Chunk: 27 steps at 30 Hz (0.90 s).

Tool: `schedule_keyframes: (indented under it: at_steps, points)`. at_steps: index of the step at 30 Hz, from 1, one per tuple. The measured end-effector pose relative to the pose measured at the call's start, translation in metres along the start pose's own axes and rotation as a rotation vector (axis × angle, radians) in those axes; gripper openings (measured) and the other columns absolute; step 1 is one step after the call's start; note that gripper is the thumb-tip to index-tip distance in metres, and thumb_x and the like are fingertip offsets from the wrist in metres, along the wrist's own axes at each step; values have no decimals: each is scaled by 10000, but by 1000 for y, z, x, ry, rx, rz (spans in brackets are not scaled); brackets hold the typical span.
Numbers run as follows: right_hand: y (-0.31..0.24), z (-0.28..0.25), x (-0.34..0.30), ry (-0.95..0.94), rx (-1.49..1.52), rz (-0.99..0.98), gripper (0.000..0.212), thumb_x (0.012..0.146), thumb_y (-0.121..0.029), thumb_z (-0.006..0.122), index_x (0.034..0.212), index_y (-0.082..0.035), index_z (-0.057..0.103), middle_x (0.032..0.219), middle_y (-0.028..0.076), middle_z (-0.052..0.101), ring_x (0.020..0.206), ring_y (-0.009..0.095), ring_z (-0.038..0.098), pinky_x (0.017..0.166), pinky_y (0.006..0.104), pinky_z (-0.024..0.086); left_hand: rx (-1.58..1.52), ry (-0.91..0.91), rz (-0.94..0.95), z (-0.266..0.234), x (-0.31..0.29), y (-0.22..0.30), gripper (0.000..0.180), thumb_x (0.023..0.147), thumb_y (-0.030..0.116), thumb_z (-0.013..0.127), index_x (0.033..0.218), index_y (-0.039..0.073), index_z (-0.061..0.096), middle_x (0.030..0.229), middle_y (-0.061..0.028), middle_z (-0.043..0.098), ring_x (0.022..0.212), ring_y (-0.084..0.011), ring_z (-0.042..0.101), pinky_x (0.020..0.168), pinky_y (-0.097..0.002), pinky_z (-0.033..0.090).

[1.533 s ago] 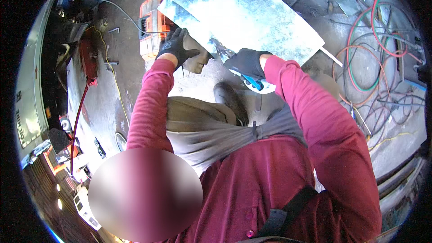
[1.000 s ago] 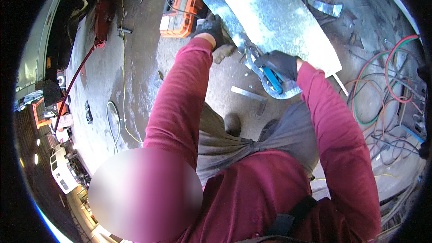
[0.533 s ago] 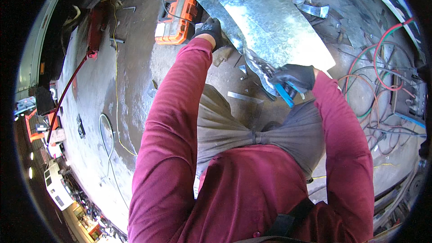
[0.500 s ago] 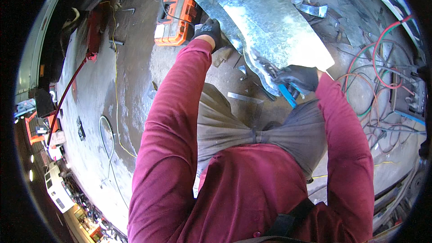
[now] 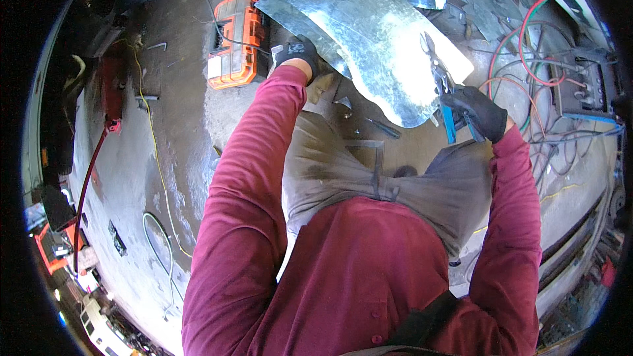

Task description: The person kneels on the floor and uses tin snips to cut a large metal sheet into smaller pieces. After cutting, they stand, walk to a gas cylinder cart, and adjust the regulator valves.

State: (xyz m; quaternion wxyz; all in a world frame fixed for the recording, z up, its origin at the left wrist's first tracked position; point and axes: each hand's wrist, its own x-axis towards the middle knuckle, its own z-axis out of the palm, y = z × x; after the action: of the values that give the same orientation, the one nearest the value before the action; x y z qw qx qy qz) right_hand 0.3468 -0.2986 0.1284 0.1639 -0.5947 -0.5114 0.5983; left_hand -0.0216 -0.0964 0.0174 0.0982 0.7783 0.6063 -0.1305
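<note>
Holds snips (image 5: 440, 82) clamped in the fingers of the right hand (image 5: 480, 112), over the sheet (image 5: 369, 33) beside the case (image 5: 234, 39), with wavy near edge seemingly cut, remainder apparently uncut, and left hand (image 5: 297, 56) at left edge, fingers too hidden to tell.

Floor (image 5: 125, 178): grey concrete, dark and wet-looking in patches, running beneath and around both hands.
Toolbox (image 5: 236, 39): orange and grey, just left of the left hand (image 5: 298, 54).
Yellow cord (image 5: 153, 138): thin, winding well to the left of the left hand.
Slim dark tool (image 5: 382, 128): between the left hand and the right hand (image 5: 480, 112).
L-shaped flat piece (image 5: 378, 158): nearer the body than either hand, between them.
Metal scraps (image 5: 428, 1): beyond the right hand.
Hoses (image 5: 521, 43): red and green loops among cables, right of the right hand.
</note>
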Motion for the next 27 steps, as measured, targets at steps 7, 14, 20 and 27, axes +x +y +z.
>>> schedule_keyframes:
  at_steps: [7, 14, 20, 27]
  points:
    - [-96, 17, -10, 86, -412, -111, 418, 1001, -348, 629, 1118, 52, 656, 1002, 136, 661, 924, 186, 638, 878, 356, 517, -42, -47, 3, -10, -10, -3, 578, 959, 320, 650, 1427, -9, 565, 1496, -236, 549, 1341, -406, 579, 1080, -459, 505]
    - [-144, 34, 8, 319, -875, -497, 472, 947, -263, 720, 1319, 0, 593, 1234, 222, 624, 1065, 257, 650, 935, 388, 525, -2, -42, 26, 0, 1, 1, 578, 936, 367, 688, 1420, 61, 612, 1480, -222, 569, 1343, -377, 586, 1081, -478, 504]
    - [-151, 30, 22, 307, -333, -187, 717, 928, -449, 723, 1450, 0, 521, 1245, 236, 672, 1094, 304, 676, 949, 397, 529, -33, 10, 15, 7, -3, -9, 911, 837, 551, 774, 1475, -32, 485, 1532, -279, 477, 1397, -381, 527, 1119, -460, 471]
    - [-132, 25, 22, 513, -613, -324, 770, 918, -475, 729, 1477, 0, 493, 1323, 278, 631, 1199, 372, 645, 1023, 418, 504, -76, 36, -6, -3, -14, -3, 1090, 683, 680, 847, 1465, 31, 456, 1523, -231, 493, 1345, -450, 548, 1087, -501, 486]
